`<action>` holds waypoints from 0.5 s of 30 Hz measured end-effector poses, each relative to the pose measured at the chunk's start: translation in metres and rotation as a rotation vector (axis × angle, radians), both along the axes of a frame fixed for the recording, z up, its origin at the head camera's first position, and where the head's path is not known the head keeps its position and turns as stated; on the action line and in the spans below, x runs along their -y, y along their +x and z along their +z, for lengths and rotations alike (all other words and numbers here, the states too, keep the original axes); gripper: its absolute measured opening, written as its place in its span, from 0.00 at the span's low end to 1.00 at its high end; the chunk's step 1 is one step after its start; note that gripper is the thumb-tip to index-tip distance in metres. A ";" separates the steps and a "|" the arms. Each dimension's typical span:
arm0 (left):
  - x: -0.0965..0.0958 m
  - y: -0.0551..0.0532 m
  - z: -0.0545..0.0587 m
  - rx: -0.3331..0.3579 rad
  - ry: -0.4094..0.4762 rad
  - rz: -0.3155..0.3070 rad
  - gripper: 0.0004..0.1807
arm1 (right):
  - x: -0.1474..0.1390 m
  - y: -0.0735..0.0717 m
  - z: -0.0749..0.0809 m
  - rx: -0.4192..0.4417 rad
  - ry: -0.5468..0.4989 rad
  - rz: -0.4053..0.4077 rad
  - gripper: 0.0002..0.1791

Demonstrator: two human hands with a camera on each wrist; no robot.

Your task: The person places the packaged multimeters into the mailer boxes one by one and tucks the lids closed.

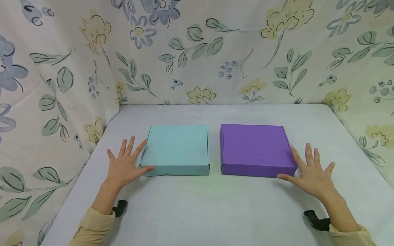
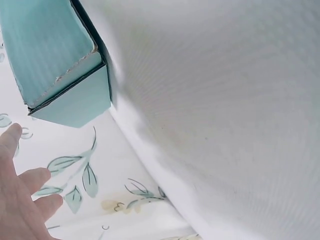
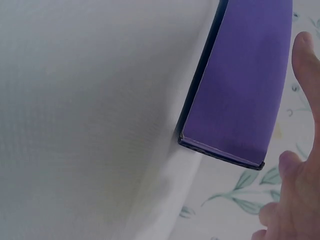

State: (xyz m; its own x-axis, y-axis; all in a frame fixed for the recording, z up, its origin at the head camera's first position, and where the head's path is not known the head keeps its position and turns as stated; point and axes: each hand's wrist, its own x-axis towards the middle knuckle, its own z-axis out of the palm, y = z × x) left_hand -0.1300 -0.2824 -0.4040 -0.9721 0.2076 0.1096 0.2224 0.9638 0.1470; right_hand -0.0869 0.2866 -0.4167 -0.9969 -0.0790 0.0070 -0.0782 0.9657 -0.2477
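A flat light-teal cardboard box (image 1: 176,145) lies closed on the white table, left of centre. To its right, a gap away, lies a closed purple cardboard box (image 1: 257,147). My left hand (image 1: 123,168) is spread at the teal box's left side, thumb over its near left corner; whether it touches is unclear. My right hand (image 1: 314,176) spreads its fingers at the purple box's right side, thumb by the near right corner. In the left wrist view the teal box (image 2: 52,50) shows its end near the fingers. The right wrist view has the purple box (image 3: 237,80) beside the thumb.
The white table (image 1: 212,208) reaches back to a hanging cloth (image 1: 197,51) printed with flowers and leaves. That same cloth runs down the left and right sides. A black strap piece (image 1: 120,208) shows at the left wrist, another black piece (image 1: 317,221) at the right.
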 end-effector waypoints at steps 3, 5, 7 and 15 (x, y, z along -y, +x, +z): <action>0.000 0.001 0.000 -0.002 0.000 -0.002 0.55 | 0.000 -0.001 0.000 -0.002 -0.003 -0.004 0.62; -0.001 0.001 0.000 -0.002 0.000 -0.001 0.54 | -0.001 -0.002 0.000 -0.008 -0.003 -0.013 0.62; -0.001 0.002 0.000 0.001 0.003 0.001 0.54 | -0.002 -0.003 0.000 -0.014 -0.003 -0.023 0.62; -0.003 0.003 0.003 0.036 -0.006 0.019 0.53 | -0.003 -0.004 0.000 -0.007 -0.008 -0.032 0.60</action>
State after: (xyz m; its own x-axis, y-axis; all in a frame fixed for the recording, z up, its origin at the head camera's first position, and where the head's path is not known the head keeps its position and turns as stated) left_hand -0.1267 -0.2797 -0.4009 -0.9792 0.1891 0.0735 0.1983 0.9688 0.1490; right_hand -0.0909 0.2896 -0.4171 -0.9988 -0.0474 0.0147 -0.0496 0.9657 -0.2548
